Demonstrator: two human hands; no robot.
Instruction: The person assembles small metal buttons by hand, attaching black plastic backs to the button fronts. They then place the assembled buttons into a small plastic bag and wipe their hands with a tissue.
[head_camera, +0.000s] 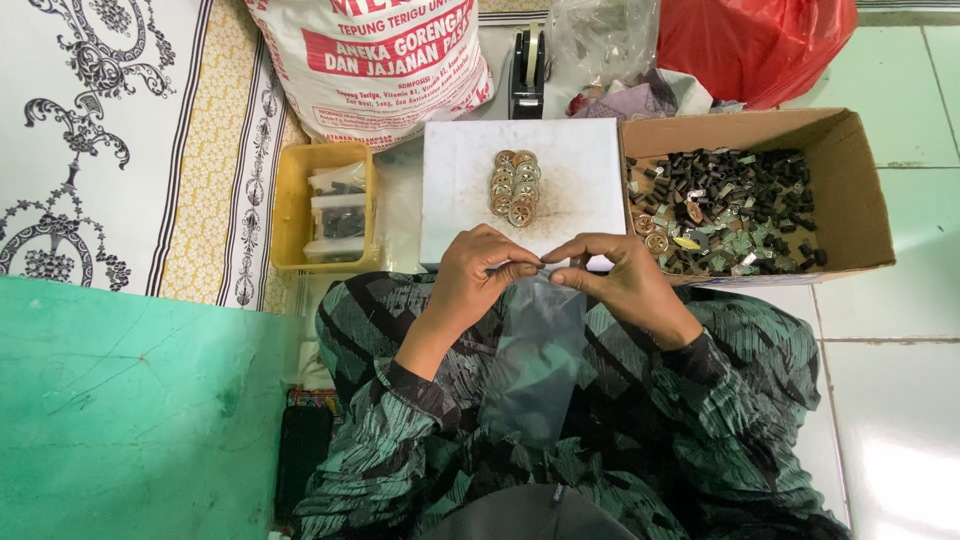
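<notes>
My left hand (478, 272) and right hand (618, 277) meet just below the near edge of the white board (460, 195), each pinching the top edge of a clear plastic bag (530, 365) between thumb and fingertips. The bag hangs down from that pinch over my lap, flat and see-through, with the dark patterned cloth showing behind it. I cannot tell whether its mouth is parted or shut.

On the white board, near its middle, lies a small cluster of round metal pieces (515, 187). Touching the board's right side stands a cardboard box (860, 210) holding a loose heap of small dark parts (740, 205) mixed with a few round metal ones and pale scraps. Left of the board, just beside it, sits a yellow tray (288, 215) with small packed bags in it. Beyond the board stand a printed sack (370, 60), a tape dispenser (527, 70) and a red plastic bag (755, 40).

Both wrists are bent inward, forearms angled in from either side, knuckles facing the board.
</notes>
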